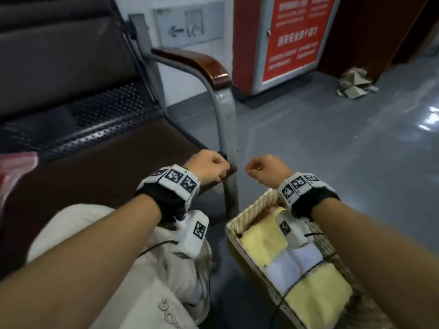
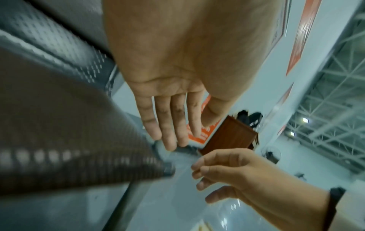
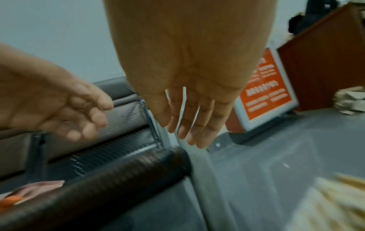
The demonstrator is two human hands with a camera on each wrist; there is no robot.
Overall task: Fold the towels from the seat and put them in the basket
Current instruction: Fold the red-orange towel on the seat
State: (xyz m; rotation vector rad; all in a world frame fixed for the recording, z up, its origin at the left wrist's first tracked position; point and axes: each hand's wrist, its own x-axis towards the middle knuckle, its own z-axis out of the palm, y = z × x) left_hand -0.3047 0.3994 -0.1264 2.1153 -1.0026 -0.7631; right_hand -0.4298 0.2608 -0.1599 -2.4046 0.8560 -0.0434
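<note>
Now, with left hand (image 1: 209,168) and right hand (image 1: 266,169) both loosely curled and empty, reach left to pink towel (image 1: 14,172) on seat (image 1: 99,167), then fold flat beside folded towels (image 1: 263,243) in basket (image 1: 251,212).

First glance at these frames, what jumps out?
Two bare forearms with white marker-tagged wristbands fill the head view, the left hand and right hand both empty, fingers relaxed. Below the right arm sits a pale woven wicker basket on the grey floor, holding folded yellow towels and a white one. A red-and-white poster cabinet stands behind the dark perforated metal seat.
</note>
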